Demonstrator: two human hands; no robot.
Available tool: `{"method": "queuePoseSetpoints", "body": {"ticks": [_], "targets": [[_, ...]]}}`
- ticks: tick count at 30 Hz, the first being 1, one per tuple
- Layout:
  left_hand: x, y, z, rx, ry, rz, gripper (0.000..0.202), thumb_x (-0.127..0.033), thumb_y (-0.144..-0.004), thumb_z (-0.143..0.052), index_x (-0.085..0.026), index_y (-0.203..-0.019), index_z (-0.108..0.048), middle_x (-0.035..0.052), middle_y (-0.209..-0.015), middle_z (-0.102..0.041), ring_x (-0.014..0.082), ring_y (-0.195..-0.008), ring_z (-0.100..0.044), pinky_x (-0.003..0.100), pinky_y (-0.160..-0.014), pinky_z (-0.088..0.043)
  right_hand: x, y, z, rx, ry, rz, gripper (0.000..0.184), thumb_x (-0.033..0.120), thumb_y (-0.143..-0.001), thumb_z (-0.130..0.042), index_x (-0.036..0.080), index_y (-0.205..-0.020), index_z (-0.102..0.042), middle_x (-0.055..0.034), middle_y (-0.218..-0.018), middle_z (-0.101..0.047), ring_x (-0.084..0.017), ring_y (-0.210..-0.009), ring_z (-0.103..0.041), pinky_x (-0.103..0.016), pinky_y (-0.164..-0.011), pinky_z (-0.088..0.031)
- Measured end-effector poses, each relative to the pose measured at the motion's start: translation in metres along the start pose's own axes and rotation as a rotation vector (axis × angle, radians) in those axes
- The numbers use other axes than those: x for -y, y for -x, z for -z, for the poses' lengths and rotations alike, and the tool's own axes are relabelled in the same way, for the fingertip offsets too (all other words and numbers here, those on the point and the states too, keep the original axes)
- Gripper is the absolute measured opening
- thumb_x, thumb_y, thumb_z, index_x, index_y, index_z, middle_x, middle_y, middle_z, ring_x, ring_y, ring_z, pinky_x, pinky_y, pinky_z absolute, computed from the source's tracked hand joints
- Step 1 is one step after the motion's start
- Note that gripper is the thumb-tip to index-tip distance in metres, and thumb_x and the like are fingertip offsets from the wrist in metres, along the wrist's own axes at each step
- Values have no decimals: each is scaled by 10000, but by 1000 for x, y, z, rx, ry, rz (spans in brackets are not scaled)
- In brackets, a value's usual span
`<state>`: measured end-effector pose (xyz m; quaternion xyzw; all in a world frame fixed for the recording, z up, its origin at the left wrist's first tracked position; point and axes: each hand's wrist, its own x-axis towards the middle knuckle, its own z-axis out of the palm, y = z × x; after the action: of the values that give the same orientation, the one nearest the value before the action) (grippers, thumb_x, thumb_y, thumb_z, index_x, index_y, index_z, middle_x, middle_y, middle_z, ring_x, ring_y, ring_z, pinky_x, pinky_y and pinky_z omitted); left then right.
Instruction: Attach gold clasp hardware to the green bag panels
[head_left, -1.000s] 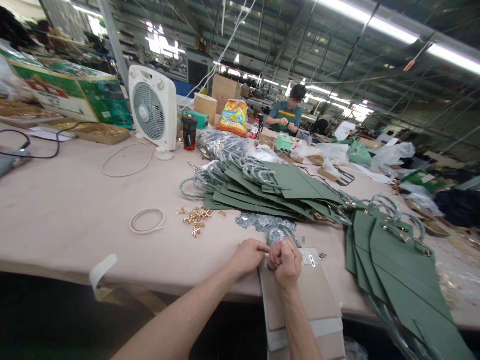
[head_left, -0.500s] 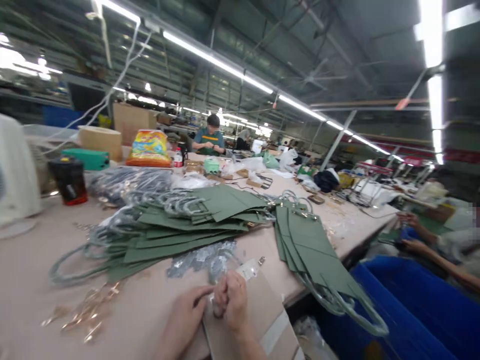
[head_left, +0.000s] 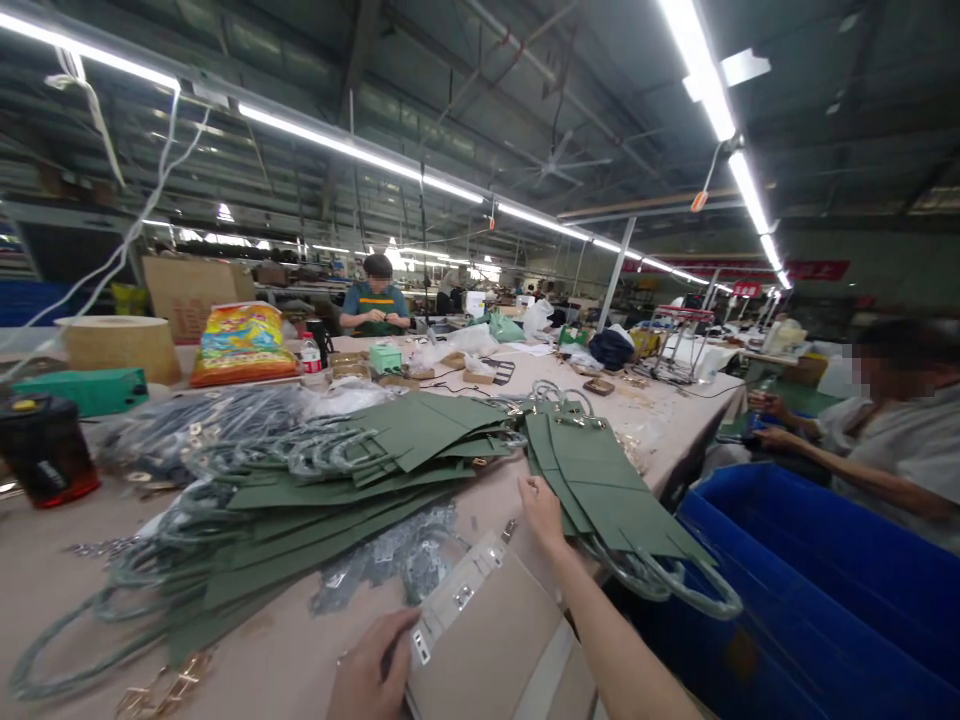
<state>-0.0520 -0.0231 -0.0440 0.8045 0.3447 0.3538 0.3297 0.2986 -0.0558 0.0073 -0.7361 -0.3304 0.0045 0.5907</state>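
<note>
A beige flat panel lies at the table's front edge, with small silver metal plates along its upper-left border. My left hand is closed at that border, thumb and fingers at the panel's edge. Beyond the panel, my right hand reaches forward beside a stack of green panels with handles. Its fingers are partly stretched out, and nothing shows in them. A small metal clasp sits near the panel's far corner. Clear plastic bits lie left of the panel.
A larger pile of green panels with wrapped handles covers the left side. Gold-coloured metal hardware lies at front left. A dark-red drink jug stands farther left. At right are a blue bin and a seated co-worker.
My right hand has left the beige panel and moved forward to the right green stack. My left hand stays at the panel, whose metal plates now show. The view has turned right.
</note>
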Motion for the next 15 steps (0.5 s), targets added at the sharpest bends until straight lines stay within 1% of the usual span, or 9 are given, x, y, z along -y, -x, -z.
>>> {"method": "queuePoseSetpoints", "body": {"ticks": [2, 4, 6, 7, 9, 11, 13, 14, 15], "targets": [[-2, 2, 1, -8, 7, -11, 363, -400, -937, -516, -246, -1076, -814, 55, -1119, -800, 265, -1064, -754, 363, -965, -617, -3, -6, -2, -13, 48, 47, 376, 538, -819, -601, 212, -960, -725, -123, -1029, -730, -296, -1014, -657, -412, -959, -497], [-3, 3, 1, -30, 8, -25, 349, -385, -937, -522, -244, -1060, -816, 66, -1138, -793, 267, -1088, -746, 378, -992, -608, -2, -7, -5, -32, 72, 92, 426, 502, -807, -597, 183, -1060, -723, -170, -1179, -689, -323, -1172, -607, -457, -1076, -444], [-3, 3, 0, -44, 3, -46, 343, -373, -937, -521, -237, -1039, -819, 85, -1168, -781, 274, -1117, -736, 405, -1019, -596, 3, -2, -8, -46, 81, 135, 474, 486, -818, -583, 155, -1133, -710, -196, -1262, -648, -334, -1263, -554, -486, -1140, -395], [-3, 3, -1, -48, 3, -59, 341, -367, -938, -519, -232, -1026, -820, 96, -1178, -776, 279, -1123, -733, 417, -1022, -595, 7, 4, -9, -53, 80, 156, 488, 485, -835, -572, 147, -1163, -701, -199, -1280, -638, -330, -1270, -550, -491, -1145, -393], [-5, 2, -2, -58, 9, -73, 330, -350, -938, -522, -226, -1016, -818, 115, -1189, -767, 286, -1129, -729, 435, -1017, -597, 17, 23, -11, -52, 35, 182, 489, 495, -887, -548, 149, -1206, -683, -185, -1271, -650, -307, -1211, -595, -471, -1097, -450], [-9, 2, -1, -78, 24, -69, 304, -311, -935, -530, -233, -1012, -814, 117, -1195, -760, 285, -1134, -723, 444, -1021, -593, 29, 53, -13, -3, -69, 155, 476, 522, -932, -541, 163, -1215, -677, -150, -1165, -704, -268, -1041, -673, -413, -944, -545], [-18, 5, 2, -95, 45, -45, 286, -251, -929, -535, -243, -1013, -808, 106, -1205, -752, 274, -1149, -710, 441, -1039, -577, 38, 92, -14, 110, -186, 73, 486, 570, -948, -552, 171, -1191, -687, -98, -957, -742, -228, -815, -695, -347, -745, -573], [-24, 8, 3, -105, 57, -33, 286, -218, -924, -533, -243, -1006, -806, 102, -1201, -751, 266, -1152, -705, 431, -1043, -570, 41, 113, -13, 178, -224, 34, 502, 601, -941, -563, 171, -1161, -701, -74, -848, -734, -215, -726, -679, -327, -672, -562], [-29, 12, 4, -109, 69, -15, 297, -184, -924, -522, -238, -1012, -801, 99, -1205, -746, 256, -1166, -693, 423, -1051, -560, 43, 133, -10, 243, -253, 10, 512, 624, -929, -578, 177, -1139, -713, -63, -793, -726, -203, -663, -659, -316, -623, -551]]}}
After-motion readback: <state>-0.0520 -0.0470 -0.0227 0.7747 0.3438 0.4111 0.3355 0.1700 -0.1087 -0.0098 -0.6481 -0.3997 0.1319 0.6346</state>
